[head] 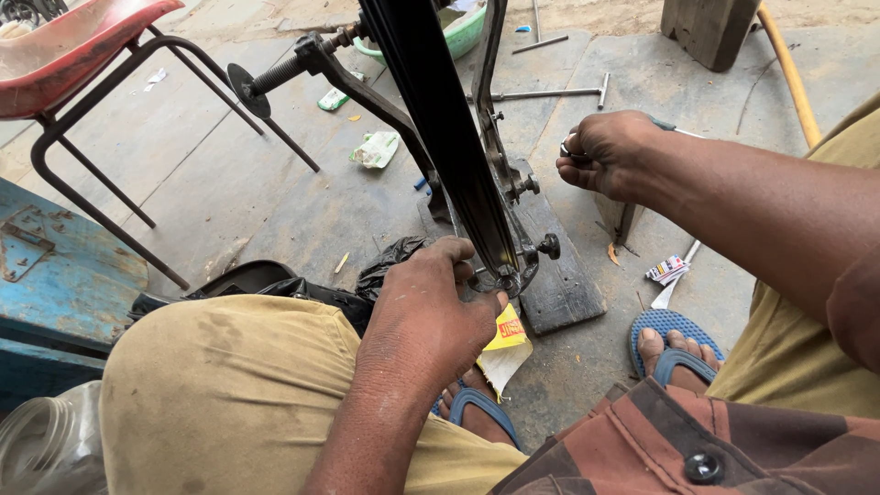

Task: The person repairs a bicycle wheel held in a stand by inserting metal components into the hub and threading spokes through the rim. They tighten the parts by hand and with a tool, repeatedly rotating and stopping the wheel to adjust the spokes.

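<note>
A black wheel rim [440,119] stands upright in a dark metal truing stand [513,183] bolted to a worn wooden board [564,284] on the concrete floor. My left hand [431,312] grips the lower part of the rim near the stand's clamp knob [548,245]. My right hand [605,151] is raised to the right of the stand, fingers pinched around a small metal tool with a thin shaft poking out behind it. My feet in blue sandals [674,335] rest by the board.
A red chair with a black tube frame [82,55] stands at the left. A blue metal box [55,275] is beside my left knee. Metal rods [550,92], a green basin [463,37], a yellow hose [788,73] and scraps of wrapper lie around.
</note>
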